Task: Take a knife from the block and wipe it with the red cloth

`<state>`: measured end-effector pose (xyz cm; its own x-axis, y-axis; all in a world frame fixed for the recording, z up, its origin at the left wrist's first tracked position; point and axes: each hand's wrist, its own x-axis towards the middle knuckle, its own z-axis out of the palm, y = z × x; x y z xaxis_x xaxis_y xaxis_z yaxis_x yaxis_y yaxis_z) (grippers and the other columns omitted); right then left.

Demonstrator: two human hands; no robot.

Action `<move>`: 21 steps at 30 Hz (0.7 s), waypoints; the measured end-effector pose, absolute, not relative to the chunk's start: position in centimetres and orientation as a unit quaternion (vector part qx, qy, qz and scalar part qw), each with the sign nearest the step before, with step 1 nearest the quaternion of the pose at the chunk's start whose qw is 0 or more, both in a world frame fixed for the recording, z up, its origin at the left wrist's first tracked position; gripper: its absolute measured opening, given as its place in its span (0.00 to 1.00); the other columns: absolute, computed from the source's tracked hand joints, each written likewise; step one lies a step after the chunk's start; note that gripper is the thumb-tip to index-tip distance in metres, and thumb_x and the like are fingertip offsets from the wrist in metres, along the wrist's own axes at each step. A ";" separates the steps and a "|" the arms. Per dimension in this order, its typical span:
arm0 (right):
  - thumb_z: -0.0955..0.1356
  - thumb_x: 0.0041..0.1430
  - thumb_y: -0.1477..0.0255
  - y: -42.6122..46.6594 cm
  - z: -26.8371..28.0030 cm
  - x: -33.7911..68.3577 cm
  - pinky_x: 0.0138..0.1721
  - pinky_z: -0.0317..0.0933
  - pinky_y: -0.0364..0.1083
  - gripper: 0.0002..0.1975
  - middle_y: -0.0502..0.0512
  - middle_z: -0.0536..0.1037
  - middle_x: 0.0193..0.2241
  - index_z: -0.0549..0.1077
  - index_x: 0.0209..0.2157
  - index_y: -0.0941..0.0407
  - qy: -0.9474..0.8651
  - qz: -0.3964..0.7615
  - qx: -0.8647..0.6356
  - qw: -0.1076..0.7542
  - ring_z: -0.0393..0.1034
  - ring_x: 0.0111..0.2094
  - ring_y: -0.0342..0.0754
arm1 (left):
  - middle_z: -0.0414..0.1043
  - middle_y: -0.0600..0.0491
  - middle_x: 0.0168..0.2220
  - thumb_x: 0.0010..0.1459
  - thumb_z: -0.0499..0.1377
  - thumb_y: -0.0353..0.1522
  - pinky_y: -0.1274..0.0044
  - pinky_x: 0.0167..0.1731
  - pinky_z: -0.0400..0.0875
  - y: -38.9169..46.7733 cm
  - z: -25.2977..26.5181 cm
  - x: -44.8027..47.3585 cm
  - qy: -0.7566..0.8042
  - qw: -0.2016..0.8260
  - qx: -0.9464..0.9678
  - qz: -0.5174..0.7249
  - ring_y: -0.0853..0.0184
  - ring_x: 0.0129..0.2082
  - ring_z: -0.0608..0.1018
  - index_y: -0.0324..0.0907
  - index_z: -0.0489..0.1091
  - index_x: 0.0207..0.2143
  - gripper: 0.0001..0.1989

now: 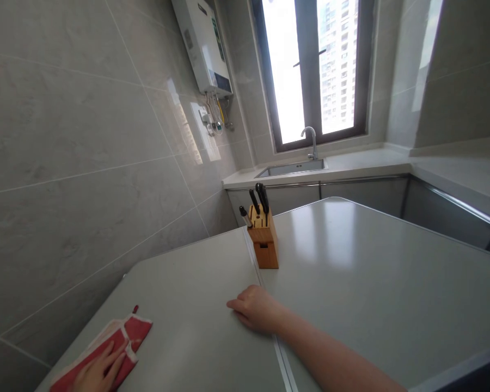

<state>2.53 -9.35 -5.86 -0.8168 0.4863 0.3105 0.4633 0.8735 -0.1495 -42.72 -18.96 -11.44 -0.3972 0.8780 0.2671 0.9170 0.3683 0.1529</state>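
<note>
A folded red cloth [138, 329] with pale edges lies on the near left of the white table. My left hand [100, 370] rests on top of it, fingers spread and stretched out; the bottom of the frame cuts off the wrist. Across the table's middle seam reaches my right arm. My right hand [255, 309] lies palm down there, its fingers curled in and one pointing left, with nothing seen in it. Just beyond it stands a wooden knife block [264, 239], upright, holding several black-handled tools. The right hand and the block are apart.
The white table [351, 294] has a seam running toward me and a tiled wall [85, 141] along its left. Farther back are a counter [367, 161] with a sink [292, 167] and faucet [312, 142], a window, and a wall-mounted water heater [204, 49].
</note>
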 end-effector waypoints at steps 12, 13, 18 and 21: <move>0.59 0.57 0.73 -9.3 -6.0 2.5 0.37 0.54 0.43 0.13 0.57 0.75 0.31 0.69 0.41 0.58 -0.946 0.044 -0.268 0.178 0.68 0.33 0.45 | 0.56 0.54 0.58 0.43 0.57 0.50 0.67 0.56 0.53 -18.6 -9.5 -31.8 -0.704 -0.066 -0.699 -0.109 0.58 0.58 0.58 0.50 0.64 0.51 0.32; 0.59 0.57 0.73 -9.3 -6.0 2.5 0.37 0.54 0.44 0.13 0.57 0.75 0.30 0.70 0.41 0.58 -0.944 0.042 -0.272 0.180 0.68 0.33 0.45 | 0.54 0.54 0.59 0.43 0.58 0.49 0.66 0.57 0.52 -18.6 -9.3 -30.5 -0.689 -0.082 -0.713 -0.106 0.57 0.59 0.56 0.51 0.62 0.53 0.33; 0.58 0.58 0.71 -9.0 -6.2 2.3 0.37 0.53 0.44 0.12 0.56 0.73 0.30 0.71 0.34 0.59 -0.940 0.020 -0.266 0.211 0.65 0.33 0.45 | 0.42 0.55 0.62 0.37 0.65 0.43 0.62 0.58 0.42 -18.8 -8.2 -24.7 -0.604 -0.175 -0.773 -0.083 0.55 0.61 0.47 0.55 0.52 0.57 0.43; 0.59 0.58 0.69 -8.8 -6.2 2.2 0.37 0.52 0.45 0.13 0.56 0.72 0.30 0.71 0.30 0.59 -0.936 -0.005 -0.270 0.227 0.64 0.34 0.45 | 0.39 0.59 0.63 0.45 0.60 0.35 0.62 0.59 0.39 -19.0 -7.6 -21.5 -0.570 -0.209 -0.788 -0.103 0.58 0.62 0.44 0.58 0.50 0.57 0.37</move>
<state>2.19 -8.83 -6.24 -0.7511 0.5030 0.4277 0.5074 0.8542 -0.1134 -21.53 -18.99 -7.58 0.3292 0.9412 -0.0765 0.8549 -0.2627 0.4475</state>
